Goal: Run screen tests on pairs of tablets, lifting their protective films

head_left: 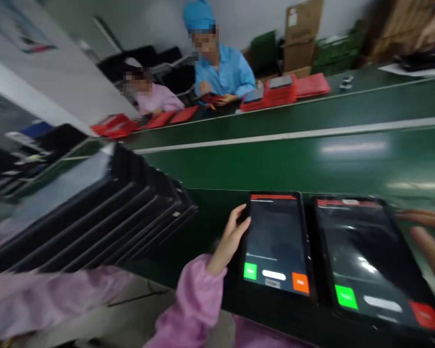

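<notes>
Green conveyor belt [275, 162] runs through a factory, a leaning stack of black tablets [87, 222] at left. At the belt's near edge, the left hand [230, 237] sets its fingertips on the frame of a first tablet [275, 241], clear of the lit screen, though how firm the grip is cannot be told. A second tablet [362, 256] lies just right of it; the right hand [429, 237], fingers extended and holding nothing visible, reaches its far edge.
</notes>
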Available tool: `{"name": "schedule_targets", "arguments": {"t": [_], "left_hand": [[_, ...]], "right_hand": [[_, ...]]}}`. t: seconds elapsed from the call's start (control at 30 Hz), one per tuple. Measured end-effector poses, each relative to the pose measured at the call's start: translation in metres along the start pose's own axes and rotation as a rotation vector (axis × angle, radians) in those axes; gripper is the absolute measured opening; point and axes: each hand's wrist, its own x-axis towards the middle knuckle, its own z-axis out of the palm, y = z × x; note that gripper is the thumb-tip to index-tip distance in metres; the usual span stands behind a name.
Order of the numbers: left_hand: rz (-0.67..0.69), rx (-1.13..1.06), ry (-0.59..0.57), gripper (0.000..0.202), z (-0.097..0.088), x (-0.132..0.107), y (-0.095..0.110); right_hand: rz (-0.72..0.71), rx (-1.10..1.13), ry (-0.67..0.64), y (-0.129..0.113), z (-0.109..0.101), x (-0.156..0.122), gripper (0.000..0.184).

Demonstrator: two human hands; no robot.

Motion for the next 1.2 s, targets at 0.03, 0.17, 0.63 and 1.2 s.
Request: {"name": "schedule_targets", "arguments": {"t": [0.03, 0.17, 0.63, 1.2], "left_hand": [[-0.029, -0.004, -0.022, 0.068, -0.008, -0.015, -0.009], [-0.097, -0.009, -0.006, 0.067, -0.031, -0.065, -0.042], [-0.013, 0.028, 0.111, 0.076, -0.034, -0.075, -0.072], [0.595, 0.836, -0.044, 0.046, -0.023, 0.042, 0.011]], "right_hand": [[-0.059, -0.019, -0.02, -0.01, -0.007, -0.01, 0.024], [-0.203, 0.0, -0.109, -0.051, -0.008, -0.036, 0.022], [-0.251, 0.1, -0.234, -0.09, -0.009, -0.043, 0.018], [-0.192, -0.266, -0.263, -0.04, 0.039, 0.044, 0.042]]}}
